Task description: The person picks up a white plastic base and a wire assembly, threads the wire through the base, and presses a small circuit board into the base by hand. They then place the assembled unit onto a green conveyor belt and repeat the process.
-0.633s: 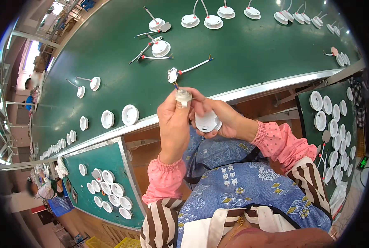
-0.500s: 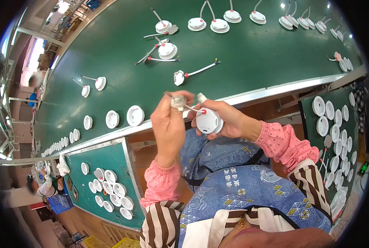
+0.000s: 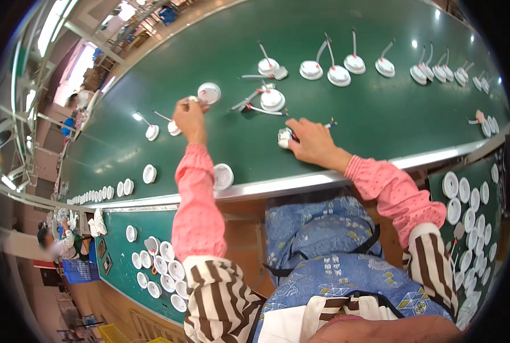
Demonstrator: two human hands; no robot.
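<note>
My left hand (image 3: 191, 119) is stretched out over the green table, its fingers closed at the edge of a white round lamp housing (image 3: 210, 92). The housing's face is turned up, and the fingers partly cover its near rim. Closer to the table's front edge, my right hand (image 3: 315, 142) has thumb and forefinger around a small white fitting (image 3: 284, 138) with dark parts. Its cable passes behind the hand, and coloured wire ends show beyond the fingers. A white lamp ring (image 3: 223, 177) lies beside my left forearm at the metal edge.
Several white housings with upright cables (image 3: 339, 76) stand along the far side. Loose cables (image 3: 266, 111) lie near one housing (image 3: 272, 100). Rows of rings (image 3: 128, 186) run left. Lower side tables hold more rings, left (image 3: 167, 250) and right (image 3: 454, 211). A metal strip (image 3: 289, 184) edges the table.
My hands have parted from in front of my lap. The left has carried the housing forward and left over the table; the right has reached forward to the small white fitting. The view has shifted.
</note>
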